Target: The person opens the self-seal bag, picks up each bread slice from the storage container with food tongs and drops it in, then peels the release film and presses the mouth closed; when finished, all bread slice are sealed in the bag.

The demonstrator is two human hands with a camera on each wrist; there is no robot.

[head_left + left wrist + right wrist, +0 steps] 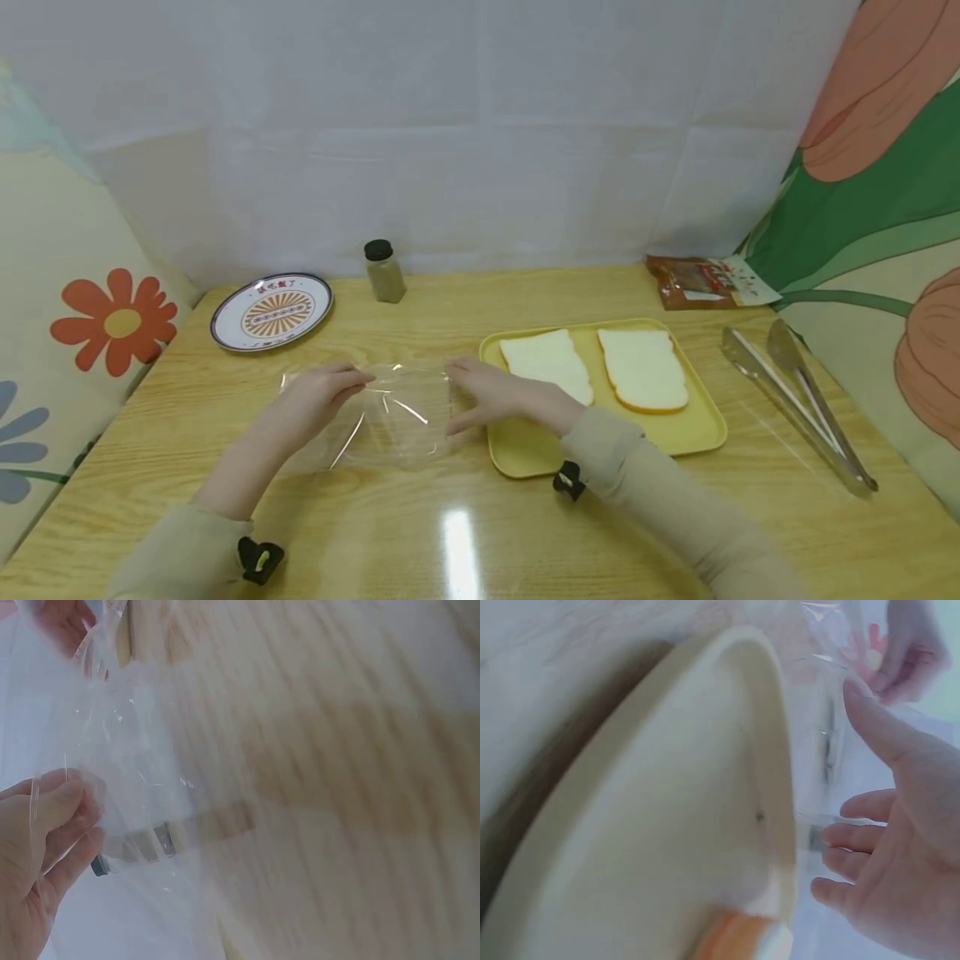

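Just left of the yellow tray (pixel 525 454) lies one piece of clear plastic (pixel 405 421), and we count two hands on it. The left hand (pixel 318 404) pinches its far edge between thumb and fingers; the right hand (pixel 495 392), between plastic and tray, has thumb and fingers spread apart at the near end. We count two slices of bread (pixel 645 371) on the tray, one pair of tongs (pixel 802 412) to its right, one packet (pixel 708 283) behind its right side, and, beyond its left side, one jar (pixel 386 279) and one plate (pixel 273 315).

The plastic looks thin, glossy and see-through, creased with bright streaks, the table (pixel 360 533) showing through it.

We cannot tell whether it is a sheet or a bag, and its left end fades behind the left hand. The right arm covers part of the tray and a corner of one slice. In the right wrist view we see the tray cut off and the bread blurred.
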